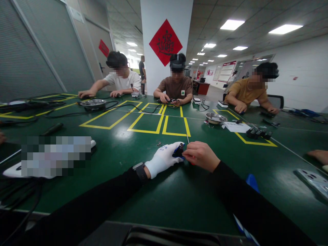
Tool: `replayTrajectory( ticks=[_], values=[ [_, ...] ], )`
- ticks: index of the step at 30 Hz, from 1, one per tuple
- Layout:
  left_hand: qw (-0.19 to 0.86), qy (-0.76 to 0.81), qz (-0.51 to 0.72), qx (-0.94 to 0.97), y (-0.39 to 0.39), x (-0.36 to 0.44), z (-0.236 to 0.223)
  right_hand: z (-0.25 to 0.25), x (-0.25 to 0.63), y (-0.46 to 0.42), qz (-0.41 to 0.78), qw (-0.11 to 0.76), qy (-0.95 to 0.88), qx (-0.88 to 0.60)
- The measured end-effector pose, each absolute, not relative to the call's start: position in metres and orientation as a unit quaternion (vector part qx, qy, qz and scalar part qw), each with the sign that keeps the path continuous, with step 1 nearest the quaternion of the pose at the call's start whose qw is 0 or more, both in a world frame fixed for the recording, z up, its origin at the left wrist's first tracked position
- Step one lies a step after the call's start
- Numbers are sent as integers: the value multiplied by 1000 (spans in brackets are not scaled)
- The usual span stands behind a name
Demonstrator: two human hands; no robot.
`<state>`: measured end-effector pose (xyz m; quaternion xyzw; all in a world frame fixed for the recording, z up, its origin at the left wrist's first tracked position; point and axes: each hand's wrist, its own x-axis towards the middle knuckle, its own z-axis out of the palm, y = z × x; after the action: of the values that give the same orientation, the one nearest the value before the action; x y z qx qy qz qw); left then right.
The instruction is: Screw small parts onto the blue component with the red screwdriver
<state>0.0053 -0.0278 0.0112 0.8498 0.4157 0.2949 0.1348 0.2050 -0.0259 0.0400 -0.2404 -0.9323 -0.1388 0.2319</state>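
Observation:
My left hand (164,159), in a white glove with blue on the palm side, is closed around a small black part (180,147) with a round end. Close against it on the right, my bare right hand (201,155) pinches a thin tool that looks like a screwdriver (188,139). Its slim metal shaft sticks out beyond the fingers, and a bit of red shows below them. Whether the tool touches the black part is hidden by my fingers. Just beyond the glove lie several tiny metal pieces (159,144) on the green table (153,194).
Three people sit across the table, with other hands at its edges. A metal bowl (215,118), a paper sheet (237,127) and black parts (258,133) lie to the right. A phone (311,182) is at far right, a dark green tool (52,129) at left.

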Motion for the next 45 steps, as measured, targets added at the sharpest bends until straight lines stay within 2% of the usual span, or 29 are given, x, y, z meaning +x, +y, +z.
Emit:
replayTrajectory(
  ticks=[14, 16, 19, 21, 24, 28, 32, 40, 45],
  values=[
    [136, 413, 294, 851, -27, 5, 10, 39, 204, -27, -97, 256, -931, -243],
    [142, 408, 298, 851, -26, 5, 9, 39, 205, -28, -72, 296, -919, -251],
    [157, 395, 309, 851, -25, 5, 7, 42, 209, -27, -53, 401, -857, -318],
    [162, 385, 321, 850, -26, 6, 7, 44, 214, -26, -49, 420, -823, -379],
    [169, 370, 343, 846, -27, 7, 11, 45, 221, -21, -41, 338, -834, -433],
    [190, 367, 351, 840, -29, 9, 17, 39, 226, -11, -34, 194, -894, -402],
    [206, 364, 344, 841, -27, 9, 16, 30, 226, -5, -8, 135, -910, -393],
    [227, 357, 324, 846, -24, 7, 10, 24, 228, -11, 50, 147, -894, -420],
    [217, 361, 327, 846, -26, 9, 11, 29, 225, -13, 100, 253, -873, -405]
  ],
)
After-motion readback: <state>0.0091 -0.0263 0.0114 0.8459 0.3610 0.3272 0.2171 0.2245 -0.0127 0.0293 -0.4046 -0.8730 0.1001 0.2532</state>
